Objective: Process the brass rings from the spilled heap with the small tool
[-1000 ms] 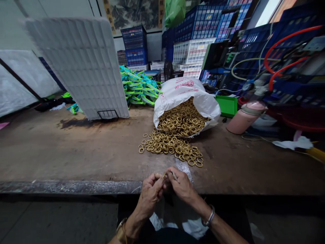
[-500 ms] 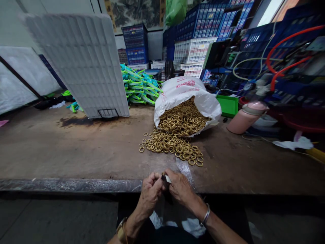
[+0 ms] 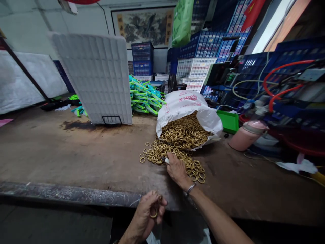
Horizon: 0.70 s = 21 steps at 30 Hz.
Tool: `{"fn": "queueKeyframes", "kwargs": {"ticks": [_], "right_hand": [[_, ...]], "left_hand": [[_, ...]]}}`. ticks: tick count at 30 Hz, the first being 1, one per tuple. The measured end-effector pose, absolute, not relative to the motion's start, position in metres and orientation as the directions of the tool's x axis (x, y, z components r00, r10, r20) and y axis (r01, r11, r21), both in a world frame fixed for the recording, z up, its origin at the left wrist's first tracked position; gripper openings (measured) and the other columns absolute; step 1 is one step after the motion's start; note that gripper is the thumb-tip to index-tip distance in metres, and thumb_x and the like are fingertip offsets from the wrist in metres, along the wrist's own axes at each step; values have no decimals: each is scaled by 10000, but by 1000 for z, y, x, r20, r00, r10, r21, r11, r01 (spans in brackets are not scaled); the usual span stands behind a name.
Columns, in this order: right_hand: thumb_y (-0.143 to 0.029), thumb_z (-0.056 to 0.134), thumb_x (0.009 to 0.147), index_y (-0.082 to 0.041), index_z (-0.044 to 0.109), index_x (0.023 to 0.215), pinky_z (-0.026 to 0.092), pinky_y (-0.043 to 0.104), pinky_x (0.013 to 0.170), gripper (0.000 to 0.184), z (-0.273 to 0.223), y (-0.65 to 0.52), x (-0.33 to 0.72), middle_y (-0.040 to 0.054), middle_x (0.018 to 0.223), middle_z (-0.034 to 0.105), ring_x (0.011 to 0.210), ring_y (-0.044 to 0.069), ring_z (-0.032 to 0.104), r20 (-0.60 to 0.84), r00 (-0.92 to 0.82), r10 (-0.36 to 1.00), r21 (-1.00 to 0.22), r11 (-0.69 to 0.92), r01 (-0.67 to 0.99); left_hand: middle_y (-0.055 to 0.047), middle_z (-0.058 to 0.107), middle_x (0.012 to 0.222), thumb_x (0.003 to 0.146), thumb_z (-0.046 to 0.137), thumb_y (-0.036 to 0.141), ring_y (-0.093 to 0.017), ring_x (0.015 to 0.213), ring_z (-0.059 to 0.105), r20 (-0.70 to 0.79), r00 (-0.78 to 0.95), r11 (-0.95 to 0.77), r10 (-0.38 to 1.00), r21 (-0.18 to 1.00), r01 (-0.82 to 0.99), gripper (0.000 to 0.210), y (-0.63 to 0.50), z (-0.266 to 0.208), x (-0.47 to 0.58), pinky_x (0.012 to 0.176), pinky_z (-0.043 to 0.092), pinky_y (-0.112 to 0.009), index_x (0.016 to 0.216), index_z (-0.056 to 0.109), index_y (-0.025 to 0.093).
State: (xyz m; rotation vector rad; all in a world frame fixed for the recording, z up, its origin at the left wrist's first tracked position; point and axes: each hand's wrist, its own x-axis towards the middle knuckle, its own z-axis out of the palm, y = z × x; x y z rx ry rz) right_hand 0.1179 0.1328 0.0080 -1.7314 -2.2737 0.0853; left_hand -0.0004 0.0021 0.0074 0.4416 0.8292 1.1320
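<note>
My left hand (image 3: 146,213) is just off the table's near edge, its fingers curled around a gold-coloured ring (image 3: 153,213). Farther out, my right hand (image 3: 177,171) reaches over loose gold-coloured rings (image 3: 195,166) heaped on the table. Between its thumb and fingers shows a small white-and-dark piece (image 3: 166,160), whose kind I cannot make out. Its dark tip is over the rings, and whether it touches them cannot be told. Behind the heap a white woven sack (image 3: 175,101) lies on its side, its mouth open and full of the same rings.
A white ribbed panel (image 3: 93,78) stands on the brown table (image 3: 63,159) at left. Green-and-blue bundles (image 3: 146,98) lie beside it. At right are a green tray (image 3: 228,121), a pink bottle (image 3: 245,137) and red hoses (image 3: 269,81). Stacked crates (image 3: 195,67) stand behind.
My hands were together at the table edge around the small white-and-dark piece. My right hand has moved forward to the rings with it. My left hand stayed near the edge, slightly lower.
</note>
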Motion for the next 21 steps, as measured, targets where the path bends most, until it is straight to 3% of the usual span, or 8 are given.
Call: {"fn": "queueKeyframes", "kwargs": {"ticks": [6, 10, 13, 16, 21], "right_hand": [[-170, 391, 817, -209, 490, 955, 304, 254, 566, 173, -1, 141, 117, 47, 893, 570, 700, 167, 573, 143, -225, 964, -100, 241, 965], [-91, 382, 782, -192, 514, 881, 290, 243, 546, 194, -8, 136, 127, 38, 859, 585, 684, 150, 571, 132, -258, 957, -127, 274, 953], [-61, 369, 756, -177, 534, 840, 303, 242, 571, 218, -11, 132, 136, 43, 834, 593, 703, 152, 565, 145, -275, 950, -184, 299, 936], [-64, 380, 721, -170, 549, 863, 327, 245, 621, 245, -16, 127, 145, 47, 819, 598, 743, 166, 552, 189, -281, 941, -319, 329, 889], [-306, 430, 770, -174, 568, 820, 364, 250, 616, 198, -18, 114, 153, 18, 685, 576, 639, 155, 506, 156, -131, 979, -754, 204, 625]], "left_hand": [[7, 547, 602, 688, 591, 350, -70, 415, 448, -404, 230, 436, 886, 552, -710, 228, 4, -5, -10, 349, 259, -159, 810, 549, 162], [-19, 567, 652, 697, 596, 350, -81, 497, 505, -461, 252, 461, 851, 426, -779, 241, 7, -11, -12, 410, 331, -172, 627, 538, 127], [-35, 584, 672, 689, 617, 311, -101, 544, 541, -480, 217, 440, 850, 420, -794, 249, 10, -10, -11, 433, 368, -182, 571, 507, 122], [-24, 573, 641, 667, 638, 307, -112, 547, 548, -466, 169, 417, 869, 504, -756, 230, 14, -5, -7, 406, 358, -175, 599, 507, 130], [48, 505, 546, 636, 648, 395, -53, 409, 434, -417, 45, 350, 908, 696, -626, 292, 27, -2, 1, 338, 250, -136, 728, 497, 163]]}}
